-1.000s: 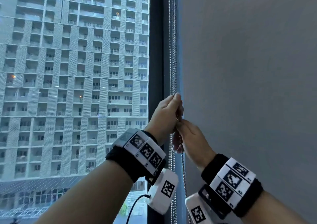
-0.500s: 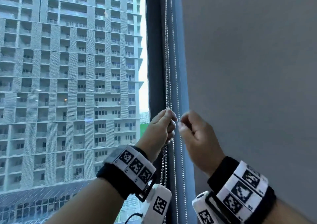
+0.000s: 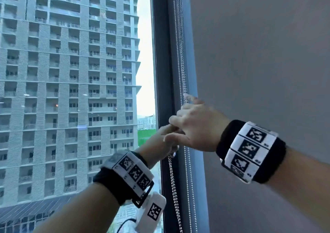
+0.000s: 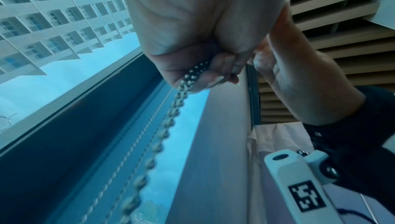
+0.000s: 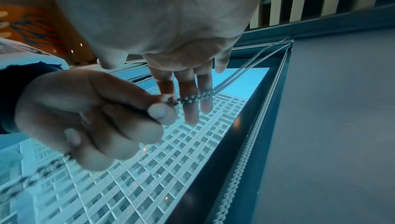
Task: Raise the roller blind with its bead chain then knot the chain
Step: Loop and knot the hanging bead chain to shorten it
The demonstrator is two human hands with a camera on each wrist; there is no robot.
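Observation:
A metal bead chain (image 3: 182, 58) runs down the dark window frame (image 3: 163, 72) into my hands. My left hand (image 3: 160, 141) grips it, thumb and forefinger pinching the beads (image 5: 171, 101), and the rest of the chain (image 3: 174, 188) hangs slack below the fist (image 4: 205, 69). My right hand (image 3: 194, 125) lies over the left with straight, spread fingers (image 5: 186, 82). The taut chain (image 5: 198, 96) crosses those fingers. The grey roller blind fabric (image 3: 259, 54) fills the right side.
A second, thinner white bead chain (image 3: 187, 179) hangs along the edge of the grey fabric (image 5: 241, 165). Window glass (image 3: 71, 90) on the left shows a tall apartment block outside. Slatted ceiling panels (image 4: 342, 25) are overhead.
My right hand has let go of the strand it pinched and now reaches over the left hand with its fingers spread. The left hand still grips the chain and sits lower in view.

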